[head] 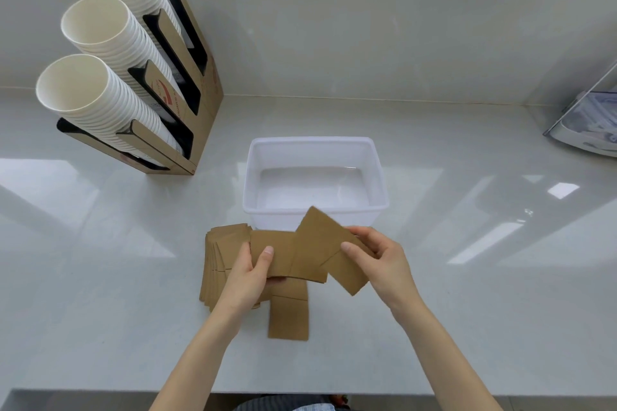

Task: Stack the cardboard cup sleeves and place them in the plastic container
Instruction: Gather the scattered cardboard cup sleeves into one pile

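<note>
A translucent white plastic container (379, 177) stands empty on the counter ahead of me. Just in front of it I hold flat brown cardboard cup sleeves above the counter. My left hand (248, 275) grips a level sleeve (283, 252) by its left end. My right hand (380, 260) pinches a tilted sleeve (322, 237) that overlaps the first one. A fanned pile of sleeves (217, 257) lies under my left hand. One more loose sleeve (288, 317) lies flat below my hands.
A cardboard cup holder (203, 110) with three tilted stacks of white paper cups (83, 90) stands at the back left. A clear stand with white items (587, 123) sits at the far right edge. The counter's front edge runs below my forearms.
</note>
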